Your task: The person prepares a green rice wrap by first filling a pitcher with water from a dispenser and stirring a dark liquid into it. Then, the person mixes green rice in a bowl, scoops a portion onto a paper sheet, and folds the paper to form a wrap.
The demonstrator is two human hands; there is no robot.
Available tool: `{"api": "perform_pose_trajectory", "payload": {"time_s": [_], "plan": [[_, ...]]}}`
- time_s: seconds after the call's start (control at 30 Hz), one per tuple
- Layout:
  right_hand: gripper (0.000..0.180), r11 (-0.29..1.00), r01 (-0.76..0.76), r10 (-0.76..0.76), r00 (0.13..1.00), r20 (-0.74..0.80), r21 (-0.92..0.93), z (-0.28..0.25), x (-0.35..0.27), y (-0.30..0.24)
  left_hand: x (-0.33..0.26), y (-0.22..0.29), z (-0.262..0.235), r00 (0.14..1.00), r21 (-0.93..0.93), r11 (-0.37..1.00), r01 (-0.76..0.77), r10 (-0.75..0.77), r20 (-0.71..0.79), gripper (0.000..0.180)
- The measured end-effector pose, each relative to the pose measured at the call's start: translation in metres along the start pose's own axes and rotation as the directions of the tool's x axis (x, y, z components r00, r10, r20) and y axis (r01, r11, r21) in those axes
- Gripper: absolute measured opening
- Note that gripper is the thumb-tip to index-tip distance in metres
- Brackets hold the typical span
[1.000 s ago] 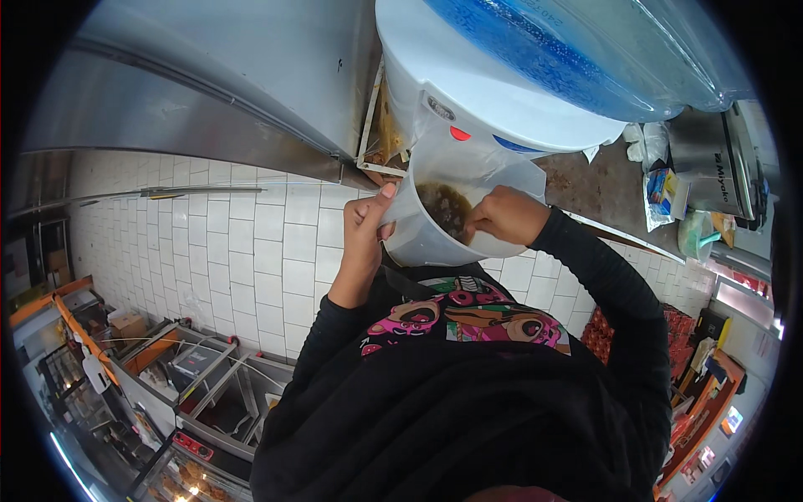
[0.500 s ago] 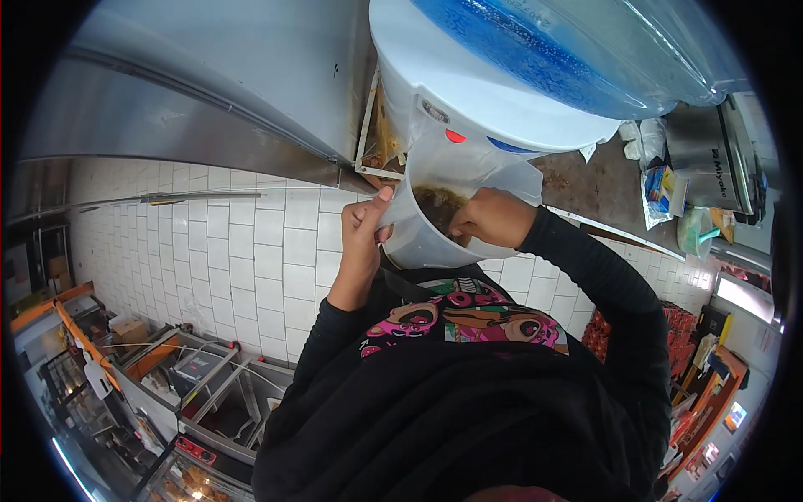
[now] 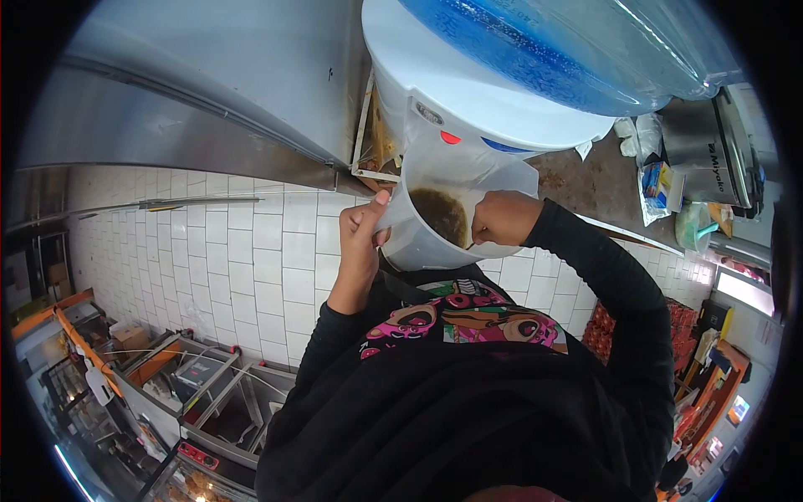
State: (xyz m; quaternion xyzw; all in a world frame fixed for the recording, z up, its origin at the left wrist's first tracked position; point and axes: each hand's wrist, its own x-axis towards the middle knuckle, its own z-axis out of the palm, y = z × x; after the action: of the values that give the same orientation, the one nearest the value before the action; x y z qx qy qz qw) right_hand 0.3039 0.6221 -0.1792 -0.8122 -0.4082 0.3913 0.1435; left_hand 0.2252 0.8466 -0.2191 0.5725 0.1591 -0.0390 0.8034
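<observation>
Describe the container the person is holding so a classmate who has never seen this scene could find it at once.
Start at the white water dispenser with its blue bottle. Just below its taps, the left hand and right hand hold a translucent white jug. It alone contains dark brown liquid.

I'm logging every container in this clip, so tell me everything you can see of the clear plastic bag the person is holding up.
The clear plastic bag is thin, see-through film, held mouth-up under the white water dispenser, just below its red and blue taps. A dark brown mass sits inside, low in the bag. The left hand pinches its left edge, thumb up along the film; the right hand grips its right edge. Its rounded bottom hangs against the person's black top.
</observation>
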Motion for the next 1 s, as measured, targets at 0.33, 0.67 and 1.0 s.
{"api": "perform_pose_trajectory", "payload": {"time_s": [0.33,0.67,1.0], "plan": [[0.009,0.888,-0.055,-0.144,0.909,-0.391,-0.457,0.015,0.036,0.026,0.0,0.003,0.004,1.0,-0.015,1.0,-0.002,0.002,0.004,0.052],[0.009,0.964,0.027,-0.055,0.994,-0.097,-0.265,0.007,0.008,0.009,0.0,0.0,0.001,1.0,-0.008,1.0,-0.003,0.003,-0.005,0.051],[0.012,0.945,-0.134,-0.003,0.907,-0.42,-0.297,0.017,0.039,0.023,0.0,-0.001,0.0,1.0,-0.025,1.0,-0.01,0.011,0.015,0.047]]}}
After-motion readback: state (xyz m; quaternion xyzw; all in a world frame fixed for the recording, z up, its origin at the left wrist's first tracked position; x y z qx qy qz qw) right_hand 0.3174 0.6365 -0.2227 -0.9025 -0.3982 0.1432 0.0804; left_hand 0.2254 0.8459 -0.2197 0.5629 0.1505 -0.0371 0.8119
